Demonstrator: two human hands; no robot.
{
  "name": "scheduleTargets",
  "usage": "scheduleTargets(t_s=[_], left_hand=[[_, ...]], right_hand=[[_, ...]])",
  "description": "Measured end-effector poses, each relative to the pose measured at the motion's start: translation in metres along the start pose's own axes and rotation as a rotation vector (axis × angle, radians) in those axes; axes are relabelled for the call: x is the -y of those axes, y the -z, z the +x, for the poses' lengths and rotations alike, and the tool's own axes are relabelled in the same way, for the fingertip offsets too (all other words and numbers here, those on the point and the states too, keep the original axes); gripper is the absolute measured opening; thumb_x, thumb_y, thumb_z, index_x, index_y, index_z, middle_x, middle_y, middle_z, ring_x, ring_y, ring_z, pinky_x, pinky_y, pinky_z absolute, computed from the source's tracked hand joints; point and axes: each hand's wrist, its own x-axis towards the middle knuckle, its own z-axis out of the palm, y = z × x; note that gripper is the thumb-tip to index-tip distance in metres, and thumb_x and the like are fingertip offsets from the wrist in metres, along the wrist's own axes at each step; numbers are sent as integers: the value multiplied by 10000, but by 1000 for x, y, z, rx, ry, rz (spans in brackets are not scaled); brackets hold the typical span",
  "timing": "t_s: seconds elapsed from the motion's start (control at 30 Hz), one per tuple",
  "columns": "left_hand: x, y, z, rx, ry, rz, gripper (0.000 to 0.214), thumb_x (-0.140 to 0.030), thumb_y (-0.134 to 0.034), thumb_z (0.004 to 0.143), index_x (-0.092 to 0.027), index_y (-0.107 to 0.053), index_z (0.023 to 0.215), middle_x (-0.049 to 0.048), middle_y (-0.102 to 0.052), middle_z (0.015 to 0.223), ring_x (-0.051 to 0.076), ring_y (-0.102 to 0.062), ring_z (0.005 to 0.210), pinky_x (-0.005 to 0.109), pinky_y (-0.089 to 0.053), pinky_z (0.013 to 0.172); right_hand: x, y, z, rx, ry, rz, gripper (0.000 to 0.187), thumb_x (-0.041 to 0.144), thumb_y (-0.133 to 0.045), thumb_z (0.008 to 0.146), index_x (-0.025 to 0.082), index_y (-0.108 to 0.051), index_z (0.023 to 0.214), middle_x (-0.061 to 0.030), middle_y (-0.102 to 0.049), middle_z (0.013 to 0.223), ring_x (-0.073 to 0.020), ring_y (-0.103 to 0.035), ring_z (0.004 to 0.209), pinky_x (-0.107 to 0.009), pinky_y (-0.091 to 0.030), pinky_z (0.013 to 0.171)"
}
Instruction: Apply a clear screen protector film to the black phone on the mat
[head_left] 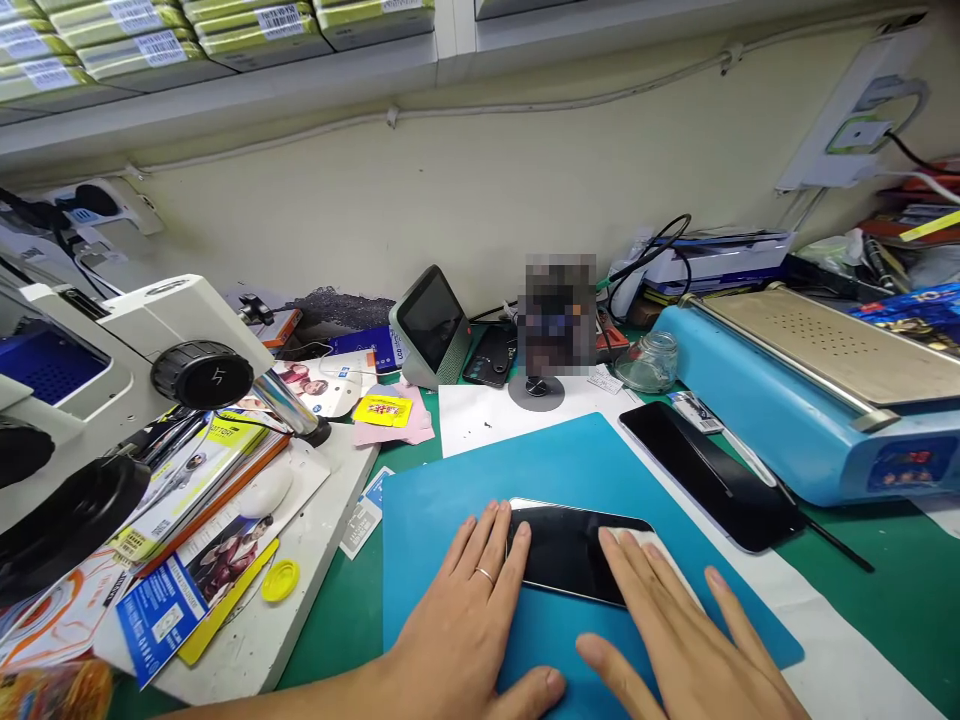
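A black phone (pixel 566 548) lies screen up on a blue mat (pixel 525 465) in front of me. My left hand (pixel 469 625) rests flat on the mat with its fingers spread, the fingertips touching the phone's left end; a ring sits on one finger. My right hand (pixel 679 635) also lies flat and open, its fingertips on the phone's right end. Neither hand grips anything.
A second dark phone (pixel 709 470) lies right of the mat beside a blue heating machine (pixel 810 390). A microscope (pixel 112 380) and a heap of cards and packets fill the left. A small grey screen (pixel 429 325), a glass jar (pixel 651 362) and cables stand behind.
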Motion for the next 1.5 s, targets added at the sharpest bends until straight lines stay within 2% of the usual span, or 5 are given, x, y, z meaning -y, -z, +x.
scheduleTargets(t_s=[0.27,0.53,0.83,1.17,1.5], left_hand=[[1,0,1,-6,-6,30,1077,-566,-591,956,-248,221,1589,177,62,1667,419,-38,1522,678,-235,1184],[0,0,0,5,-3,44,1079,-569,-590,955,-248,222,1588,174,43,1668,415,-45,1522,678,-237,1183],[0,-4,2,-24,-1,42,1101,-526,-627,937,-247,214,1591,168,51,1670,439,-80,1516,662,-247,1189],[-3,1,3,-49,21,-70,1206,-292,-620,826,-269,366,1519,89,47,1684,388,-73,1533,664,-253,1202],[-10,11,0,16,40,-42,1145,-435,-619,945,-224,339,1536,158,29,1679,388,-44,1534,651,-230,1210]], right_hand=[[-1,1,1,-24,-25,7,777,591,-394,967,164,-266,1602,-144,-562,1463,-380,-601,1268,-573,-532,930],[-7,-12,26,16,-98,37,701,598,-310,1002,135,-463,1506,-159,-556,1469,-372,-560,1318,-591,-491,1013],[20,-12,7,-42,-74,53,960,655,-423,940,31,-131,1609,-231,-454,1529,-404,-537,1333,-520,-561,961],[44,-7,63,124,80,291,815,602,-467,962,26,-377,1531,-178,-387,1565,-352,-459,1403,-464,-538,1038],[12,9,8,40,-12,248,882,563,-522,954,159,-120,1627,-114,-459,1545,-318,-594,1290,-405,-593,955]])
